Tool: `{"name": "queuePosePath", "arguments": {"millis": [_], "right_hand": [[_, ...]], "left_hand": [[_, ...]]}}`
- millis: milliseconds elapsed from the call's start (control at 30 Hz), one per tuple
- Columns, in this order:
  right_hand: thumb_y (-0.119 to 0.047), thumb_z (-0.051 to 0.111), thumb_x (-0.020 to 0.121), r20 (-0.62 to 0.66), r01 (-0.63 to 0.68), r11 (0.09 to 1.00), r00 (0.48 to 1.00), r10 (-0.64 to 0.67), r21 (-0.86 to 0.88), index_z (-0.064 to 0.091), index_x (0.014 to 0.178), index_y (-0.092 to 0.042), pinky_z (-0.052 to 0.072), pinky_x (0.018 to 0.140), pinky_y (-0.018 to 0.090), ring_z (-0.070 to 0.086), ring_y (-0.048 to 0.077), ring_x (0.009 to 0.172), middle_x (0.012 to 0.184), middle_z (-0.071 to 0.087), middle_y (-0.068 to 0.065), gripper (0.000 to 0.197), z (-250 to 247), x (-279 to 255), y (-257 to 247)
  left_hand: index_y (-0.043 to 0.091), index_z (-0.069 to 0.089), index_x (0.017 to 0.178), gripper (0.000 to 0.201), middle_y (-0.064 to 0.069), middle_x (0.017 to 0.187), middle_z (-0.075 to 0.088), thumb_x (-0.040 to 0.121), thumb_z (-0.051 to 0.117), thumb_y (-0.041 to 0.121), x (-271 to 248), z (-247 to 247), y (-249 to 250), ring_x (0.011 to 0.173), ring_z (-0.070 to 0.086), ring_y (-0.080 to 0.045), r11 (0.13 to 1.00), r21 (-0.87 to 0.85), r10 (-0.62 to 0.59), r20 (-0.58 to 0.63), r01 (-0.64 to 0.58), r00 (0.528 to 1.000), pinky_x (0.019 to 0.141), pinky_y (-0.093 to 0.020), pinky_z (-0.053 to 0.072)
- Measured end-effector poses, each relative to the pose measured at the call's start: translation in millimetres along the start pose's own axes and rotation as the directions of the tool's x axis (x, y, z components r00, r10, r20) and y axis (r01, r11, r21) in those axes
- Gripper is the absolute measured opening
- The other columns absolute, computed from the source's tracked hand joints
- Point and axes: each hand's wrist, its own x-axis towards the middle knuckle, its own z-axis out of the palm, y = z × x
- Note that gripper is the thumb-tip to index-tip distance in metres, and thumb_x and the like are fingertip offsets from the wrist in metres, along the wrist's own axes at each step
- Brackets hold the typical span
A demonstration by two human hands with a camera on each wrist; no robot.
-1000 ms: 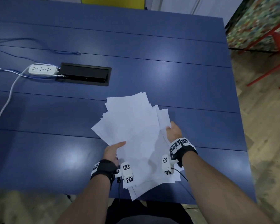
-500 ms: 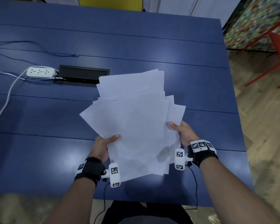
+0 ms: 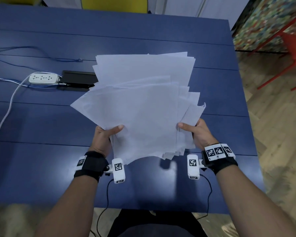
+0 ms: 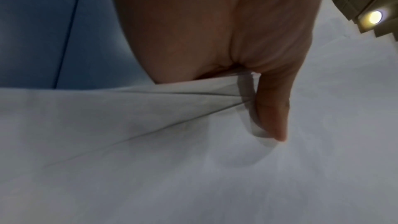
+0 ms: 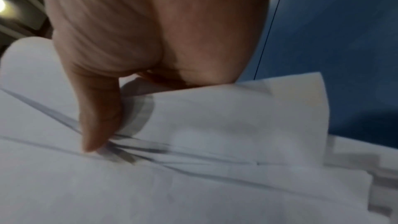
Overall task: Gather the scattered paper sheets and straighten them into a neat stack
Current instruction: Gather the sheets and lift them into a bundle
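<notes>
A loose, fanned bundle of several white paper sheets (image 3: 140, 106) is raised off the blue table (image 3: 41, 151), tilted up towards me, with corners sticking out at different angles. My left hand (image 3: 104, 135) grips its lower left edge, thumb on top and the other fingers hidden behind the paper. My right hand (image 3: 195, 132) grips the lower right edge the same way. In the left wrist view the thumb (image 4: 271, 108) presses on the sheets (image 4: 172, 168). In the right wrist view the thumb (image 5: 99, 117) pinches the overlapping sheets (image 5: 215, 176).
A white power strip (image 3: 43, 78) with cables lies at the left, next to a black cable hatch (image 3: 75, 79) partly hidden by the paper. A red chair (image 3: 290, 48) stands on the wooden floor at the right. A yellow chair back (image 3: 113, 4) shows beyond the far table edge.
Both hands have lifted the bundle off the table and tipped it up towards me. The sheets have drawn closer together, and the hands now sit wider apart at the bundle's sides.
</notes>
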Motion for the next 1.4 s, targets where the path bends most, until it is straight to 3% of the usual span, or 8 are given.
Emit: {"name": "queuePosePath", "arguments": {"millis": [167, 333, 433, 500, 633, 966, 1166, 1400], "right_hand": [[-0.033, 0.08, 0.078, -0.203, 0.081, 0.996, 0.976, -0.072, 0.039, 0.074, 0.105, -0.003, 0.056, 0.095, 0.049, 0.07, 0.036, 0.109, 0.116, 0.073, 0.019, 0.041, -1, -3, 2], [-0.026, 0.063, 0.098, -0.395, -0.075, 0.917, 0.914, -0.094, -0.392, 0.074, 0.094, -0.005, 0.056, 0.087, 0.048, 0.072, 0.032, 0.098, 0.105, 0.076, 0.017, 0.024, -7, 12, 27], [-0.03, 0.049, 0.104, -0.431, -0.367, 0.548, 0.902, 0.013, -0.752, 0.069, 0.101, 0.005, 0.048, 0.081, 0.037, 0.065, 0.041, 0.104, 0.11, 0.069, 0.026, 0.04, 1, 20, 47], [-0.031, 0.042, 0.107, -0.432, -0.43, 0.335, 0.899, 0.074, -0.838, 0.066, 0.107, 0.005, 0.049, 0.084, 0.041, 0.062, 0.043, 0.107, 0.114, 0.064, 0.028, 0.044, 10, 21, 55], [-0.026, 0.04, 0.108, -0.425, -0.434, 0.135, 0.9, 0.093, -0.891, 0.066, 0.113, 0.001, 0.052, 0.084, 0.041, 0.064, 0.04, 0.11, 0.115, 0.066, 0.023, 0.037, 21, 24, 60], [-0.026, 0.057, 0.101, -0.398, -0.285, 0.458, 0.902, -0.169, -0.842, 0.071, 0.095, 0.003, 0.039, 0.073, 0.03, 0.066, 0.038, 0.096, 0.098, 0.072, 0.024, 0.033, -22, 33, 4], [-0.032, 0.052, 0.103, -0.292, -0.144, 0.34, 0.851, -0.437, -0.929, 0.066, 0.103, -0.002, 0.039, 0.069, 0.034, 0.064, 0.04, 0.093, 0.097, 0.071, 0.022, 0.033, -21, 7, -64], [-0.028, 0.056, 0.101, -0.015, 0.059, 0.143, 0.884, -0.467, -0.988, 0.066, 0.099, -0.006, 0.047, 0.069, 0.038, 0.064, 0.038, 0.084, 0.084, 0.07, 0.008, 0.024, 25, -15, -133]], "left_hand": [[-0.002, 0.075, 0.091, 0.044, -0.011, 0.092, 0.078, 0.06, 0.095, 0.022, 1, -4, -5, 0.092, 0.075, -0.028, 0.999, -0.037, -0.037, -0.071, 0.035, 0.997, 0.091, -0.036, 0.06], [0.0, 0.078, 0.098, 0.018, -0.01, 0.101, 0.081, 0.081, 0.082, -0.001, 0, 1, -26, 0.093, 0.079, -0.027, 0.988, 0.028, -0.147, -0.137, 0.152, 0.98, 0.084, -0.034, 0.062], [-0.016, 0.067, 0.117, 0.051, -0.017, 0.111, 0.078, 0.076, 0.09, 0.004, -5, 3, -53, 0.107, 0.075, -0.043, 0.959, 0.034, -0.264, -0.26, 0.282, 0.929, 0.093, -0.051, 0.062], [-0.012, 0.069, 0.107, 0.035, -0.021, 0.108, 0.077, 0.079, 0.086, -0.001, -10, 3, -70, 0.099, 0.075, -0.044, 0.939, 0.03, -0.315, -0.332, 0.344, 0.889, 0.095, -0.056, 0.059], [0.009, 0.052, 0.082, 0.034, -0.01, 0.097, 0.061, 0.081, 0.084, -0.003, -9, -7, -103, 0.089, 0.057, -0.028, 0.89, -0.002, -0.394, -0.506, 0.455, 0.768, 0.093, -0.048, 0.052], [0.008, 0.044, 0.076, 0.04, -0.005, 0.095, 0.051, 0.086, 0.083, 0.003, -10, -26, -119, 0.098, 0.044, -0.025, 0.844, 0.014, -0.418, -0.609, 0.536, 0.674, 0.091, -0.035, 0.037], [-0.011, 0.059, 0.107, 0.042, -0.021, 0.121, 0.065, 0.085, 0.086, 0.011, -11, -29, -115, 0.104, 0.053, -0.03, 0.817, 0.056, -0.423, -0.618, 0.574, 0.662, 0.102, -0.045, 0.044], [0.0, 0.055, 0.111, 0.038, -0.009, 0.115, 0.049, 0.087, 0.083, 0.009, -14, -27, -107, 0.11, 0.044, -0.026, 0.826, 0.035, -0.438, -0.587, 0.562, 0.68, 0.115, -0.046, 0.034]]}}
